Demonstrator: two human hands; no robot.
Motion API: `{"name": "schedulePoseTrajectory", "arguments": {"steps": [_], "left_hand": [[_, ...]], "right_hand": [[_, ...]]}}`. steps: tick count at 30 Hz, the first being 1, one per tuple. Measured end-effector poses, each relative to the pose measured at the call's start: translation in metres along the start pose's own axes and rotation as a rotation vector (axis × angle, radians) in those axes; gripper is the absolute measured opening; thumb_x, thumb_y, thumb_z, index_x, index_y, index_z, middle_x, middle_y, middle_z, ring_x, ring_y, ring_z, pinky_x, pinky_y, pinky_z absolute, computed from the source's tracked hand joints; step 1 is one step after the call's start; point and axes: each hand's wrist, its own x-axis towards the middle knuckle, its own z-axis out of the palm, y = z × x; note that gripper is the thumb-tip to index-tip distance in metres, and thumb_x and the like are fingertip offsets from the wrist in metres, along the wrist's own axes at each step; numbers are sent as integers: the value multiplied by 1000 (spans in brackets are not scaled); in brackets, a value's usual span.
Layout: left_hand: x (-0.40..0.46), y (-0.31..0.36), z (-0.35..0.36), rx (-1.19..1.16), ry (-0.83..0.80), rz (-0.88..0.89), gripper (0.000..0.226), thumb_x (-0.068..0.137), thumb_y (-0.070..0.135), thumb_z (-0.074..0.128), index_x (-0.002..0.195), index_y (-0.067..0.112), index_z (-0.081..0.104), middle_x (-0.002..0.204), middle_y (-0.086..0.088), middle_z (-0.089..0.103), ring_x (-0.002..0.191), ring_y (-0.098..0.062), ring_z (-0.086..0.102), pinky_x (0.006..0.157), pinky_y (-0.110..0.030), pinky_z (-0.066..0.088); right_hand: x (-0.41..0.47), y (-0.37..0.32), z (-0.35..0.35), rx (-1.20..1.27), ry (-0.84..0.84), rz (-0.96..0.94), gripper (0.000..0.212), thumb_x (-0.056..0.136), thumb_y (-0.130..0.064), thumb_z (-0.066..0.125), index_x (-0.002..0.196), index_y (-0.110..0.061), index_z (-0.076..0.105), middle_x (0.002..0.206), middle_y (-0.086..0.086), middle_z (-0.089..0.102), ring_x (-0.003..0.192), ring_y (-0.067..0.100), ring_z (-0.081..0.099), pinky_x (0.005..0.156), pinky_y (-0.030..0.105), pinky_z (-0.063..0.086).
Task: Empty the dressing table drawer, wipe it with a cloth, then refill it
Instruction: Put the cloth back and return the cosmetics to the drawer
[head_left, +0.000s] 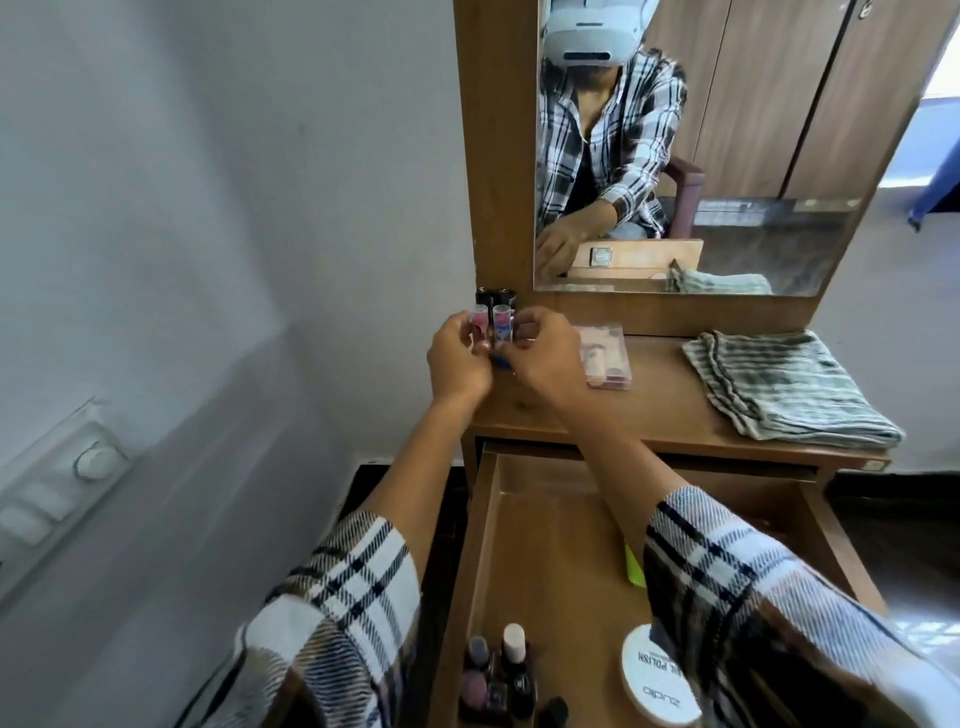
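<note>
The wooden drawer (550, 525) of the dressing table stands pulled open below me. Several nail polish bottles (498, 670) and a round white tub (657, 675) sit at its near end, and a yellow-green item (635, 566) shows beside my right sleeve. Both hands are at the tabletop's (665, 405) back left corner. My left hand (457, 358) pinches a small pink-capped tube (478, 325). My right hand (545, 353) pinches a second small tube (502, 322). Black-capped items (493, 297) stand just behind them. A striped folded cloth (784, 384) lies on the right of the top.
A clear flat makeup case (605, 353) lies on the top right of my right hand. The mirror (727, 156) rises behind the top. A white wall with a switch panel (57, 488) runs along the left.
</note>
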Motion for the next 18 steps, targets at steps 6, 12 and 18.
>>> {"name": "schedulePoseTrajectory", "arguments": {"steps": [6,12,18], "left_hand": [[1,-14,2,94,-15,68,25,92,7,53,116,9,59,119,-8,62,99,-13,54,82,-16,38],[-23,-3,-15,113,-4,158,20,91,8,56,110,7,61,110,-7,64,89,-8,51,70,-2,39],[-78,18,-39,147,-75,307,23,90,11,58,112,8,63,108,-6,66,90,-6,54,74,-9,42]], "right_hand": [[5,11,8,-37,55,-77,32,85,-5,65,116,-5,62,109,8,68,100,17,64,91,28,52],[-22,-6,-12,14,52,-168,22,84,-5,66,106,-6,65,98,4,69,85,7,60,76,14,49],[-76,-25,-47,28,39,-182,22,86,-4,63,109,-7,63,98,-3,63,89,5,56,66,5,44]]}}
